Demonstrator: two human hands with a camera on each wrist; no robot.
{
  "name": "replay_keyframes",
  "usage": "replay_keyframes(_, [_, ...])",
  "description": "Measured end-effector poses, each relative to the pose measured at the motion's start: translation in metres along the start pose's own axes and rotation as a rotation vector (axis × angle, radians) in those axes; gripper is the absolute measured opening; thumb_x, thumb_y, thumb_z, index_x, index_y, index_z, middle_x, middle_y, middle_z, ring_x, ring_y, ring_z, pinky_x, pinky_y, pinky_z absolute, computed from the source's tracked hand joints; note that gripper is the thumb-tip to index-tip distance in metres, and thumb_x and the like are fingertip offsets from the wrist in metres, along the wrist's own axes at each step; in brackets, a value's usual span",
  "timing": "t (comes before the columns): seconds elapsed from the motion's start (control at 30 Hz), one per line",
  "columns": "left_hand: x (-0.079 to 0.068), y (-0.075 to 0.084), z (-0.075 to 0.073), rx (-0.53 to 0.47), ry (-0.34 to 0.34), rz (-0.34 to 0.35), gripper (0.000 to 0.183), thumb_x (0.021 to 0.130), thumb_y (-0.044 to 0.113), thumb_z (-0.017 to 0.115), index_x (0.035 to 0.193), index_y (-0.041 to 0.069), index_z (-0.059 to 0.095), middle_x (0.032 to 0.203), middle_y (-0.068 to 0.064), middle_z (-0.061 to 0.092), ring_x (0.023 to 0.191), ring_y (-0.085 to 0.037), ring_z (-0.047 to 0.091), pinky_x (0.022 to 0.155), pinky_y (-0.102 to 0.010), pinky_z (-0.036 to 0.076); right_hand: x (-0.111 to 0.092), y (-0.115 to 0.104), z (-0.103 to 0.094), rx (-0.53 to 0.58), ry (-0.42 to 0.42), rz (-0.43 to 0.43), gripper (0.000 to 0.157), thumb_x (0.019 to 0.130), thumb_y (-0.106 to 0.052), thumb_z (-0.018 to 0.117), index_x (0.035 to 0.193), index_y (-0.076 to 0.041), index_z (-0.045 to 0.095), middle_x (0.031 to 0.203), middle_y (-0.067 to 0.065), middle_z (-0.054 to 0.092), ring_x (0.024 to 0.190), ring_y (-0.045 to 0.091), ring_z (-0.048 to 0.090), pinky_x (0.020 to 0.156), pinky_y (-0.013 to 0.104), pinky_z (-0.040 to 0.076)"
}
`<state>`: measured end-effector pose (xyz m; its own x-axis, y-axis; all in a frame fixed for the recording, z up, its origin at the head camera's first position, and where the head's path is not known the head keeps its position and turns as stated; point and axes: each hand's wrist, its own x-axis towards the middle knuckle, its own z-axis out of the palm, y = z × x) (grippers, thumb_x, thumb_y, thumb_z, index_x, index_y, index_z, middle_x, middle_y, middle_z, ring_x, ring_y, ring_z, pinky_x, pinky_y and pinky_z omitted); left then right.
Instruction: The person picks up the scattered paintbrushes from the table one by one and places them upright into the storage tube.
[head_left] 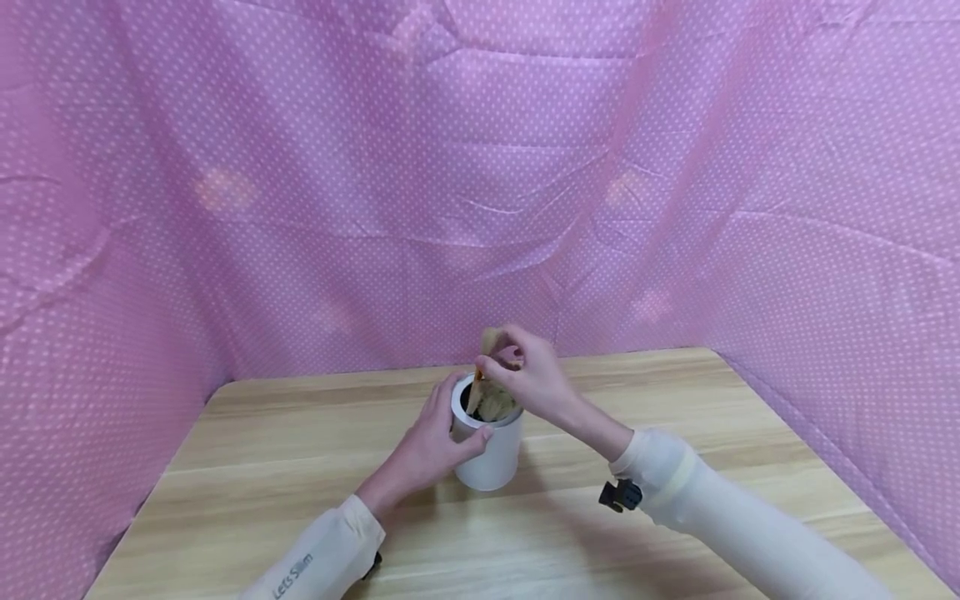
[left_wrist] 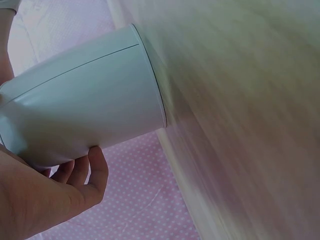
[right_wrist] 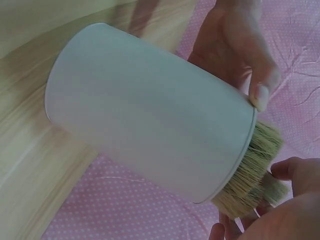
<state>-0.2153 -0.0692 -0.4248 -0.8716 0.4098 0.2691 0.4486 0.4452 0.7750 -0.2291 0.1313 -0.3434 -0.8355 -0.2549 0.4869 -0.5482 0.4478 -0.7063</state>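
A white cylindrical canister (head_left: 487, 458) stands upright on the wooden table. My left hand (head_left: 435, 437) grips it near the rim, thumb in front and fingers round the far side; in the left wrist view those fingers curl against the canister wall (left_wrist: 90, 95). Straw-like tan bristles (right_wrist: 250, 167) stick out of its mouth in the right wrist view. Over the opening, my right hand (head_left: 536, 375) pinches a slim tan bristle bundle (head_left: 474, 398) with an orange part, between thumb and fingers. The bundle's lower end is inside the canister, and my fingers hide some of it.
The light wooden table (head_left: 285, 467) ends at a back edge just beyond the canister. Pink dotted cloth (head_left: 450, 208) hangs behind and on both sides. A small black device (head_left: 621, 495) sits at the right sleeve cuff.
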Motion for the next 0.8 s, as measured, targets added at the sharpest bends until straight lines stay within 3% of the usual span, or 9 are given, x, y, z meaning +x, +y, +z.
replay_keyframes(0.37, [0.002,0.001,0.003,-0.004,-0.003,-0.012,0.099,0.089,0.056,0.072,0.162,0.019,0.016,0.154,-0.013,0.033,0.135,-0.026,0.041,0.109,-0.056,0.035,-0.005,0.013,-0.001,0.033,-0.002,-0.027,0.018,0.097,-0.022,0.073,0.112,-0.011,0.072,0.112,-0.004,0.069,0.108,0.021,0.064,0.093,0.044,0.053])
replay_keyframes(0.53, [0.003,-0.001,-0.001,-0.028,-0.037,-0.022,0.101,0.089,0.059,0.072,0.162,0.019,0.016,0.153,-0.008,0.033,0.136,-0.025,0.041,0.110,-0.054,0.035,-0.007,0.017,-0.006,0.031,-0.020,-0.085,0.019,0.099,-0.022,0.070,0.115,-0.012,0.073,0.118,-0.004,0.067,0.114,0.017,0.061,0.094,0.042,0.052])
replay_keyframes(0.6, [0.002,-0.002,-0.007,-0.040,-0.069,-0.029,0.100,0.089,0.062,0.070,0.162,0.022,0.016,0.155,-0.002,0.031,0.139,-0.022,0.037,0.111,-0.055,0.034,-0.008,0.021,-0.009,0.022,-0.025,-0.131,0.023,0.100,-0.022,0.069,0.118,-0.009,0.072,0.123,-0.002,0.066,0.119,0.017,0.058,0.097,0.043,0.050])
replay_keyframes(0.7, [0.000,-0.006,-0.018,-0.018,-0.102,-0.039,0.109,0.086,0.065,0.071,0.164,0.030,0.004,0.161,0.002,0.026,0.145,-0.023,0.029,0.113,-0.058,0.028,-0.013,0.030,-0.017,0.005,0.011,-0.175,0.026,0.101,-0.021,0.066,0.123,-0.008,0.070,0.128,0.000,0.065,0.121,0.018,0.057,0.098,0.046,0.049])
replay_keyframes(0.8, [-0.008,-0.015,-0.036,0.075,-0.115,-0.053,0.115,0.084,0.070,0.070,0.160,0.041,-0.011,0.168,0.005,0.010,0.150,-0.024,0.015,0.115,-0.061,0.019,-0.023,0.046,-0.031,-0.034,0.061,-0.160,0.029,0.103,-0.021,0.063,0.128,-0.008,0.067,0.131,0.005,0.064,0.124,0.021,0.055,0.102,0.049,0.045])
